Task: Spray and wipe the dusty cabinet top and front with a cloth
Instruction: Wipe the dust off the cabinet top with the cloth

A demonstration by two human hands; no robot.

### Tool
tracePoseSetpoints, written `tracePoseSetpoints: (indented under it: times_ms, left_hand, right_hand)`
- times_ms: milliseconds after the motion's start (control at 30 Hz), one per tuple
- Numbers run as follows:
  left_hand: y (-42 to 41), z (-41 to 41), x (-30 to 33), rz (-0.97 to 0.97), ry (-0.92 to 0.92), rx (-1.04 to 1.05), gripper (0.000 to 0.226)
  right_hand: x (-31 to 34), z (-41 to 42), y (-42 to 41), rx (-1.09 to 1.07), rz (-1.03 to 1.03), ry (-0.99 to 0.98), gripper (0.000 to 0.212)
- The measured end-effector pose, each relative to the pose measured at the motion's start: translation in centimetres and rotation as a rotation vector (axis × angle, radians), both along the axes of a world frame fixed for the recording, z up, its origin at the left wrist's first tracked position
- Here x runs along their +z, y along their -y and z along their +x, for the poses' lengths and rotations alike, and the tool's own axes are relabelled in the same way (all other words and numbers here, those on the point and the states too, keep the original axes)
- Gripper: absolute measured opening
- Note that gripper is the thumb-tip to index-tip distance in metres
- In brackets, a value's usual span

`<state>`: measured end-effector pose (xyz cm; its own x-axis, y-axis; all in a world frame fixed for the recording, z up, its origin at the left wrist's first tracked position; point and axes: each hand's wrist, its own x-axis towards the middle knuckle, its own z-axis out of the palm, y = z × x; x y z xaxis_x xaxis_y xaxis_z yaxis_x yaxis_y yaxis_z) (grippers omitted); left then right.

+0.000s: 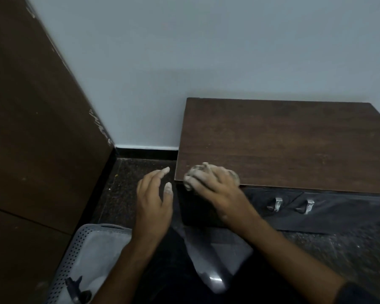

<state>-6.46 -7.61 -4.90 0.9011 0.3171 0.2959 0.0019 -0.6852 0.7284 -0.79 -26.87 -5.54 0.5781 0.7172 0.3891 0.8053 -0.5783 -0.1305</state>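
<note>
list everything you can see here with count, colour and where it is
cabinet: 1, dark brown wood top, against the wall at right
handles: 2, silvery, on the cabinet's dark front
cloth: 1, dusty grey-beige, bunched at the top's front left corner
basket: 1, light grey, perforated, floor at bottom left
spray bottle: 1, black nozzle, lying in the basket
panel: 1, brown wood, left
left hand: 1, open, empty, left of the cabinet
right hand: 1, pressing on the cloth
</note>
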Motion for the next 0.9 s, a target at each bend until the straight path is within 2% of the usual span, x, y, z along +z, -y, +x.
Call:
tracePoseSetpoints:
  times_ms: [133, 233, 367, 467, 633, 733, 900]
  left_hand:
    - [-0.4, 0.2, 0.0, 0.014, 0.049, 0.038, 0.046]
    - [-0.4, 0.0, 0.0, 0.065, 0.033, 0.019, 0.048]
    - [1.9, 0.3, -0.3, 0.231, 0.083, -0.143, 0.046]
    - [4.2, 0.7, -0.2, 0.340, 0.089, -0.166, 0.041]
    - [7.5, 1.1, 0.4, 0.350, 0.119, -0.308, 0.038]
    - [9.2, 1.6, 0.6, 0.347, 0.134, -0.401, 0.038]
    - [11.4, 3.7, 0.3, 0.396, 0.181, -0.490, 0.035]
  right_hand:
    - [-0.5, 0.6, -6.1, 0.132, -0.003, 0.033, 0.047]
    - [-0.6, 0.8, -5.3, 0.177, -0.013, 0.049, 0.047]
    - [-0.3, 0.6, 0.4, 0.152, -0.010, 0.053, 0.043]
    - [0.1, 0.1, 6.7, 0.056, -0.043, 0.071, 0.042]
    - [-0.7, -0.7, 16.7, -0.100, -0.003, 0.019, 0.043]
    - [-1.5, -0.9, 15.8, -0.154, 0.052, 0.003, 0.040]
    - [-0.7, -0.9, 11.4, -0.121, 0.089, -0.045, 0.047]
